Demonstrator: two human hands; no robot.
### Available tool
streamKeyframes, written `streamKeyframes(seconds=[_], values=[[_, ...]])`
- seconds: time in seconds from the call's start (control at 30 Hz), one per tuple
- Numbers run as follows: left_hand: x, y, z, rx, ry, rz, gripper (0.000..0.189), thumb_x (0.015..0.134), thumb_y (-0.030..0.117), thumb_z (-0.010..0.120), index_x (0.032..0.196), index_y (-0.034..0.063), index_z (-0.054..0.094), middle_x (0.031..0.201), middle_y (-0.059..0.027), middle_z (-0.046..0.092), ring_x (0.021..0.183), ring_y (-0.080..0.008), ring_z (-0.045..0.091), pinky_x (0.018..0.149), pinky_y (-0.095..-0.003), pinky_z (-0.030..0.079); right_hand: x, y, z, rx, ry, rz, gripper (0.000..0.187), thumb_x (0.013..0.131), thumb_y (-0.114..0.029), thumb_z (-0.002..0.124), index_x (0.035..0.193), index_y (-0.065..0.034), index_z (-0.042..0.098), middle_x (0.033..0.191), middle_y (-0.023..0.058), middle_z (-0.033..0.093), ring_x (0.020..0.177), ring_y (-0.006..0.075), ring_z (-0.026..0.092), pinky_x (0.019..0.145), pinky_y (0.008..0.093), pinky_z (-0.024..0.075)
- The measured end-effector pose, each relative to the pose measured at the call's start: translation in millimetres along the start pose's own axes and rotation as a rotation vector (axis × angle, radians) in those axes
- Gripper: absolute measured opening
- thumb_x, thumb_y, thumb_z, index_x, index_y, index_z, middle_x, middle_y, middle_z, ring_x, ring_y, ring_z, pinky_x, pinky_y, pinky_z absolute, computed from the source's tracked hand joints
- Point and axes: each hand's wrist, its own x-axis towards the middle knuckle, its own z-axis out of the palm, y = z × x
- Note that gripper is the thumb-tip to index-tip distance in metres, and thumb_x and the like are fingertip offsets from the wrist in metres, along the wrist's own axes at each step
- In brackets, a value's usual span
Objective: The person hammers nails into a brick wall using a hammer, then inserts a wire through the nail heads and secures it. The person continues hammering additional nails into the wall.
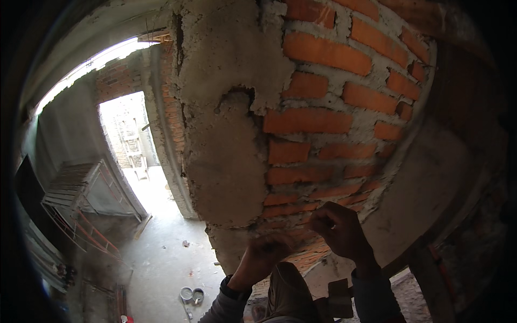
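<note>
My left hand [268,251] is raised in front of the brick wall [307,123], low in the view, with its fingers bent. To its right and a little higher is my right hand [337,227], its fingers curled towards the thumb. The hands are apart. Both are dark against the wall, and I cannot make out whether anything thin is pinched in either one. Rough grey mortar [226,161] covers the wall's left part, with a ragged edge and a dark gap near its middle. Below the hands shows my bent knee [288,290] in brown trousers.
The concrete floor [161,258] lies well below me on the left, with two buckets [192,294] on it. A scaffold frame with a slatted top [66,187] stands by the far wall, beside a bright doorway [131,133]. Flat boards [340,298] are under my right arm.
</note>
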Motion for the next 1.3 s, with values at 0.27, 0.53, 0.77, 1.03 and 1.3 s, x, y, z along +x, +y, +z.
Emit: streamKeyframes(seconds=[0.27,0.53,0.77,1.03,1.3], values=[[-4.1,10.2,-3.0,-0.183,0.231,-0.077,0.031,0.099,0.006,0.065,0.125,0.0088,0.048,0.106,-0.0056,0.07,0.087,-0.0053,0.061,0.069,-0.0203,0.046,-4.7,-24.7,34.0,-0.258,0.274,-0.312,0.03,0.091,-0.022,0.075,0.113,-0.0052,0.064,0.108,0.0138,0.066,0.1,0.0315,0.062,0.087,0.043,0.05],[-2.0,6.7,-3.1,-0.155,0.232,0.042,0.034,0.098,0.004,0.066,0.123,0.0105,0.043,0.101,-0.0044,0.07,0.08,-0.0036,0.058,0.065,-0.0191,0.043,-6.3,-21.8,50.7,0.037,-0.027,-0.121,0.02,0.093,-0.017,0.072,0.107,-0.0036,0.064,0.095,0.0124,0.067,0.086,0.0288,0.069,0.074,0.0379,0.0555],[-3.4,13.3,-5.1,-0.138,0.219,0.019,0.036,0.098,0.003,0.066,0.124,0.011,0.042,0.101,-0.0041,0.07,0.077,-0.0025,0.054,0.063,-0.019,0.041,-3.6,-16.3,52.7,0.045,-0.053,-0.075,0.017,0.098,-0.016,0.065,0.11,-0.0033,0.06,0.099,0.0136,0.066,0.085,0.0264,0.07,0.07,0.0365,0.058],[-6.1,15.5,-16.6,-0.176,0.181,0.039,0.04,0.099,0.002,0.065,0.128,0.007,0.037,0.106,-0.0119,0.071,0.098,-0.0108,0.064,0.083,-0.0246,0.05,6.6,-19.3,46.5,0.015,-0.122,-0.193,0.017,0.096,-0.01,0.067,0.111,-0.0048,0.063,0.1,0.0139,0.066,0.09,0.0304,0.068,0.076,0.0398,0.0549],[-2.1,21.9,-23.5,-0.065,0.257,0.124,0.046,0.098,0.009,0.068,0.137,0.0046,0.044,0.1,-0.0061,0.072,0.081,-0.0056,0.061,0.068,-0.0199,0.045,31.2,-33.1,27.5,-0.108,-0.236,-0.179,0.016,0.096,-0.011,0.066,0.108,-0.0029,0.06,0.092,0.0145,0.065,0.085,0.0319,0.066,0.071,0.0419,0.0521]])
